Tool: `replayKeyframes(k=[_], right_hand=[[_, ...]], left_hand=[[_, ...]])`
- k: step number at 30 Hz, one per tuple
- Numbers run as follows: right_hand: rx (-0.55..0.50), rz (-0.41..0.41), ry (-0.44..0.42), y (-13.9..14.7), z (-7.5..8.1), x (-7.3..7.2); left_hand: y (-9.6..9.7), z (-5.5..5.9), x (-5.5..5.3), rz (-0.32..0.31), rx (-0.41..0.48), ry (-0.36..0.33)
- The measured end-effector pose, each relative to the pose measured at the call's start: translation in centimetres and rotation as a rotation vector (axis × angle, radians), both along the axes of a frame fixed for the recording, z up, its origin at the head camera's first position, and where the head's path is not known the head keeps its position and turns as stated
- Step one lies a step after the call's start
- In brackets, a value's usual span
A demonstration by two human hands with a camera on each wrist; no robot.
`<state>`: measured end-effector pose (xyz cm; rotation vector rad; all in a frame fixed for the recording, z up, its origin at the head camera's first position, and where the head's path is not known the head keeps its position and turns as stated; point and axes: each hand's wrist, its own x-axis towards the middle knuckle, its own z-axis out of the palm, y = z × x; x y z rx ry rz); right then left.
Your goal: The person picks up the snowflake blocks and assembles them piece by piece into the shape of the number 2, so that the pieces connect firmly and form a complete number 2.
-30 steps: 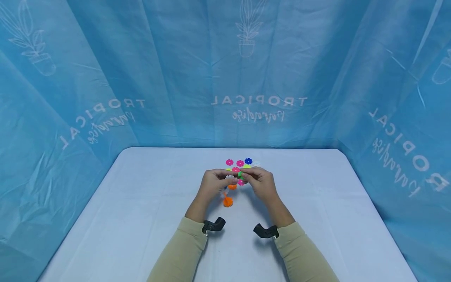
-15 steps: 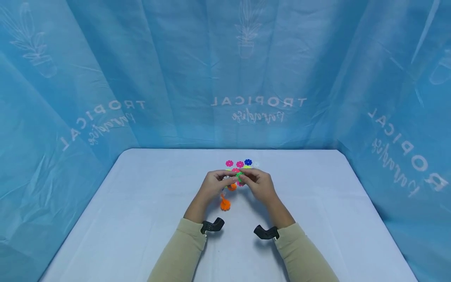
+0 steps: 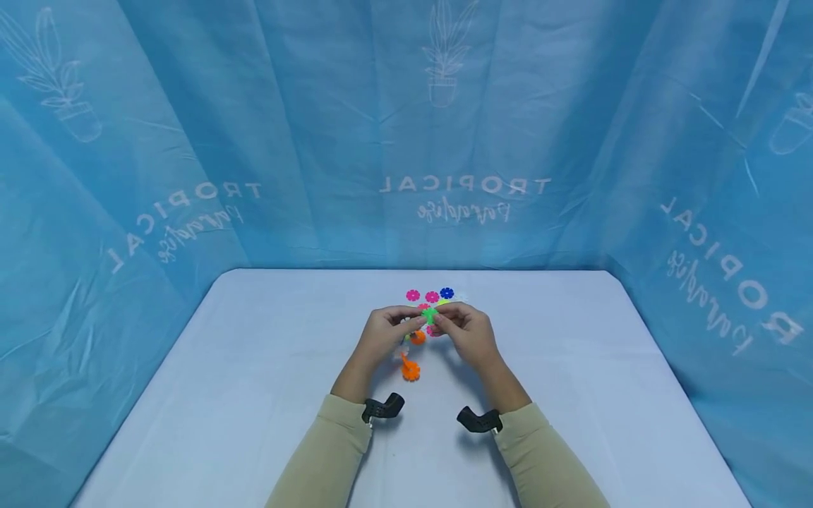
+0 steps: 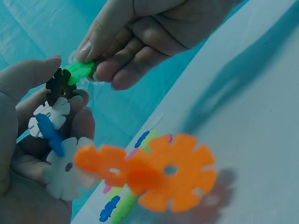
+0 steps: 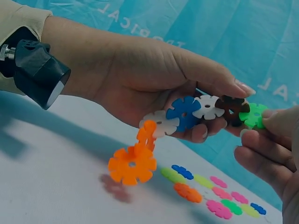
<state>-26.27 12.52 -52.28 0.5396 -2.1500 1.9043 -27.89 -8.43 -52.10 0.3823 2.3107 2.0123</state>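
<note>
My left hand point(image 3: 383, 333) holds a chain of interlocking flower-shaped discs above the table. Its thumb and fingers pinch the dark brown disc point(image 5: 232, 110). In the right wrist view the chain runs back through a white disc point(image 5: 209, 107), a blue disc point(image 5: 183, 114) and a translucent white disc point(image 5: 163, 125) to two orange discs point(image 5: 132, 165), which hang below the palm. My right hand point(image 3: 471, 335) pinches a bright green disc point(image 4: 80, 71) at the brown disc's edge, and the two discs overlap there.
Several loose flower discs lie on the white table point(image 3: 254, 395) behind and below the hands, among them a pink disc point(image 5: 218, 209), a dark blue disc point(image 3: 447, 293) and an orange disc point(image 5: 188, 192). A blue printed curtain point(image 3: 317, 141) rises around the table's back and sides.
The green disc has turned to show more of its flat face. The hanging orange end swung left, then back right. Both hands stay almost in place.
</note>
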Motion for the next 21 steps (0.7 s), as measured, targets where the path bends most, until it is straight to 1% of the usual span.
replayKeyframes(k=[6,9,12,14,15,17,19,21], right_hand=[[-0.040,0.040,-0.012,0.0,0.2,0.1],[-0.041,0.064,-0.022,-0.2,0.3,0.2],[-0.034,0.082,-0.019,-0.3,0.4,0.2],[-0.026,0.080,-0.014,-0.3,0.4,0.1],[-0.021,0.072,-0.010,-0.3,0.4,0.1],[0.000,0.026,-0.008,-0.2,0.4,0.1],[0.039,-0.054,-0.022,-0.1,0.2,0.0],[0.103,-0.152,-0.052,0.0,0.1,0.0]], left_hand=[[0.0,0.3,0.0,-0.040,0.024,0.004],[-0.1,0.5,0.1,-0.040,0.017,0.009],[-0.2,0.8,0.2,-0.035,-0.009,0.025],[-0.2,0.9,0.2,-0.034,-0.023,0.039],[-0.3,1.0,0.2,-0.032,-0.028,0.043],[-0.4,1.1,0.3,-0.022,-0.034,0.046],[-0.5,1.1,0.3,-0.007,-0.027,0.039],[-0.7,1.0,0.2,0.010,-0.011,0.026]])
